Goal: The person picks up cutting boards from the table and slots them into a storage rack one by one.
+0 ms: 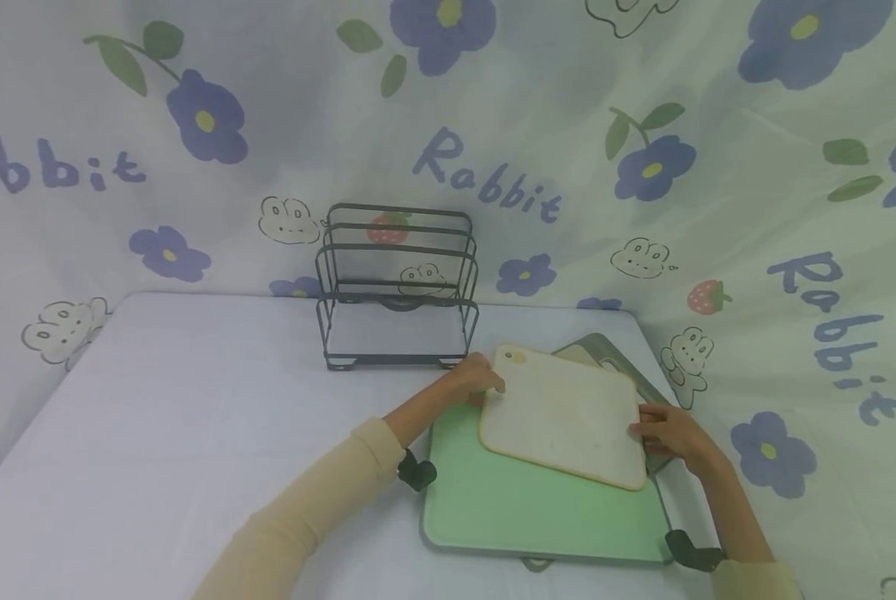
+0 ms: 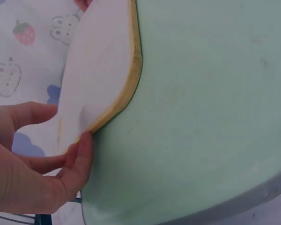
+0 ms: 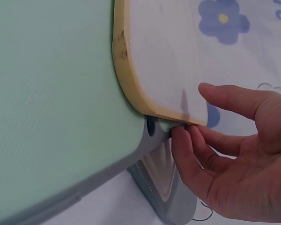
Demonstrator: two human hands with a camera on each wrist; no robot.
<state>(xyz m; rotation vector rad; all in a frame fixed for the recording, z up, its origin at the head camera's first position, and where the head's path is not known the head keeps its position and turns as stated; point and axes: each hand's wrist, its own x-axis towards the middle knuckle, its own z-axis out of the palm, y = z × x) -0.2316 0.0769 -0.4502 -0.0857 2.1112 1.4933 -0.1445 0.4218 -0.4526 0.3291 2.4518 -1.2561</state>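
Observation:
A white cutting board [image 1: 563, 417] with a yellow-tan rim and a small hole in one corner lies over a larger green cutting board [image 1: 538, 517] with a grey edge. My left hand [image 1: 476, 379] holds the white board's left edge, thumb over the top and fingertips [image 2: 84, 145] at the rim. At the opposite edge my right hand [image 1: 665, 432] grips it, with curled fingers [image 3: 181, 145] under the rim in the right wrist view. Beneath, a grey-edged board [image 1: 628, 358] sticks out at the back right, mostly hidden.
Behind the boards, toward the left, a black wire rack [image 1: 398, 358] with several upright loops stands on the white table [image 1: 192, 433]. A patterned curtain [image 1: 327, 150] hangs at the back and right, close to the table's edge.

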